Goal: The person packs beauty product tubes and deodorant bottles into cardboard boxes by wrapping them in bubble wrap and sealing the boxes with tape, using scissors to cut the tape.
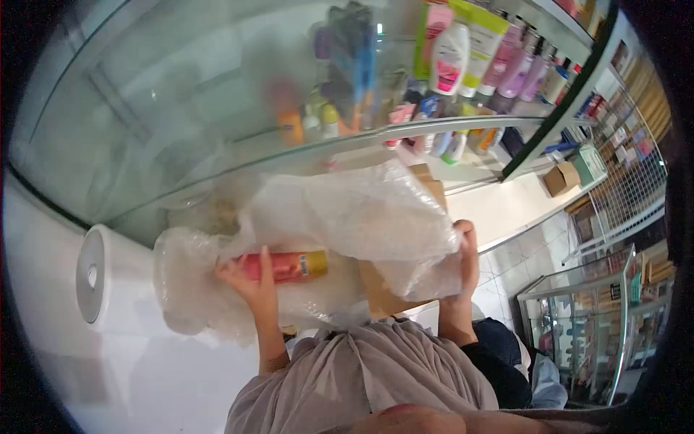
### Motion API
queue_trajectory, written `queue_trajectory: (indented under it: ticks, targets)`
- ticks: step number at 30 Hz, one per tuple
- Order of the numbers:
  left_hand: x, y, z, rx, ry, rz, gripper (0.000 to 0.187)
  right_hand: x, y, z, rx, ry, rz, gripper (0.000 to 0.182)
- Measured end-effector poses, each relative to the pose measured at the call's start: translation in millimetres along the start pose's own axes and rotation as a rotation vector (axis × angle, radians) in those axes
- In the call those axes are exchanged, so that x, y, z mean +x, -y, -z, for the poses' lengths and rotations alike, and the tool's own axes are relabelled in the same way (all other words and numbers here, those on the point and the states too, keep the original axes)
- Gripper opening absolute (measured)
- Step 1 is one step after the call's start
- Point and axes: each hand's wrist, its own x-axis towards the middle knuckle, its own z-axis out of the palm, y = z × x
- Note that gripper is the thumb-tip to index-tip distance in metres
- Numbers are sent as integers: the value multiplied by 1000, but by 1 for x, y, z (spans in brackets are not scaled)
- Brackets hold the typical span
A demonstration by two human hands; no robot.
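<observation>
A red bottle [290, 267] with a gold cap lies sideways on a sheet of clear bubble wrap [347, 210]. My left hand [253, 281] is closed around the bottle's left end, with the thumb across its side. At the right, my right hand [468, 260] grips an edge of the bubble wrap, and a loose flap of it stretches between my hands. Under the wrap, a brown cardboard piece [377, 291] shows in part. More crumpled wrap bunches up left of my left hand.
A glass display case [217, 166] stands right in front of me, with lotion bottles [450, 58] and tubes inside. At the left is a white roll-shaped object [92, 275]. A small cardboard box [561, 179] sits to the right, beyond it a white wire rack [629, 173] and another glass case [578, 311].
</observation>
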Motion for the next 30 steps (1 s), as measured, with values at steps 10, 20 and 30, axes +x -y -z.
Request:
queue_trajectory:
  ticks: [10,20,30]
  targets:
    - [-64,-79,-41,-109,-362,-211,37,-9,69,73,-33,424,-236,44]
    - [-177,-169,-171,-473,-246,-247,36,8,159,206,-86,490,36,25]
    - [-243,-194,-292,-615,260,105,37,6,246,311,-413,57,68,25]
